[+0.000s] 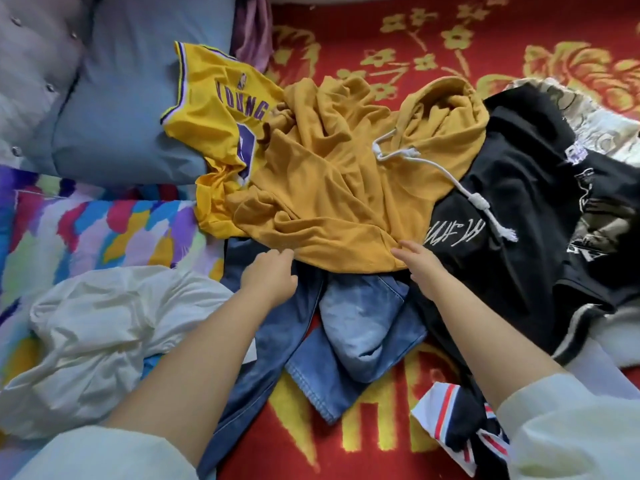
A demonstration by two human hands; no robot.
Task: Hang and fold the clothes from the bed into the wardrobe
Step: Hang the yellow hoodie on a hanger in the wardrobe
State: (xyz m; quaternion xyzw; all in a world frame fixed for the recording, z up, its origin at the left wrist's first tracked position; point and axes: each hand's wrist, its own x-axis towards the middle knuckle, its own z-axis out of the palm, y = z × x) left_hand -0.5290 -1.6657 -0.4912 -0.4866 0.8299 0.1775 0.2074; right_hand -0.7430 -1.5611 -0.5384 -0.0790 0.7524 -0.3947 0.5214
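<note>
Now both hands (341,268) at hoodie (332,188) hem.

Mustard hoodie (332,188) taken as landmark. It covers the right part of the yellow jersey (211,109); the jersey's number and first letter of its lettering are partly hidden. It also overlies the upper part of the jeans (349,327) below it and the left edge of the black garment (512,237) to its right. Left hand (270,278): fingertips meet the hoodie's hem; whether they grip it cannot be told. Right hand (419,268): same finding. Purple cloth (252,32) above the hoodie is cut off by the top edge. Striped garment (460,431) below the hoodie is partly hidden behind the right sleeve.
</note>
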